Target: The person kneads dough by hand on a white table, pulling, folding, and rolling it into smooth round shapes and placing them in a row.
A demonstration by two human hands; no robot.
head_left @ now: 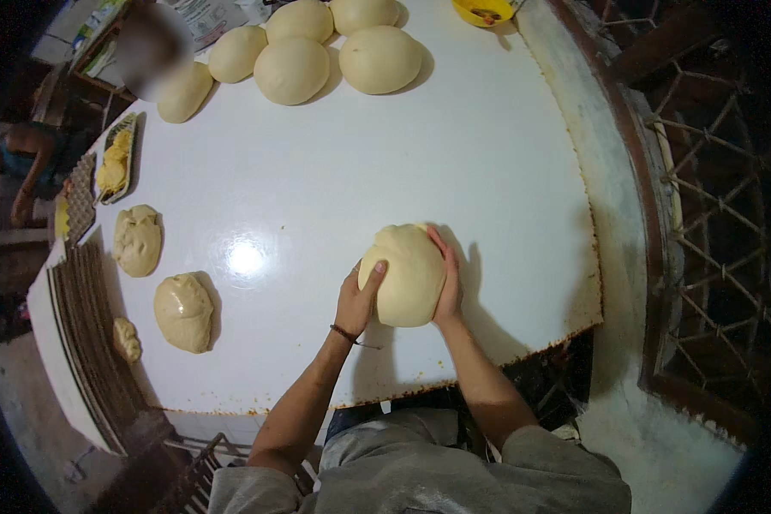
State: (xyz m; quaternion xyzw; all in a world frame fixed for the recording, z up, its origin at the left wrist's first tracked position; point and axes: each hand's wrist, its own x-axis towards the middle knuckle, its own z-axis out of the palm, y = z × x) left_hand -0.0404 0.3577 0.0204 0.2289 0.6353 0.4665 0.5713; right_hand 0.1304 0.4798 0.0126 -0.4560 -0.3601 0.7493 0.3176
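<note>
A large, pale ball of dough is cupped between my two hands near the front edge of the white table. My left hand grips its left side, with the thumb lying on top and the other fingers hidden beneath. Along its right side, my right hand presses with the fingers pointing away from me. The dough looks smooth, with a fold near its far end. To the left lie two rougher lumps of dough, a nearer one and a farther one, plus a small scrap of dough.
Several smooth dough balls sit at the far side. A yellow bowl stands at the far right corner. On the left are a tray of yellow stuff, an egg carton and stacked sheets. A metal lattice borders the right.
</note>
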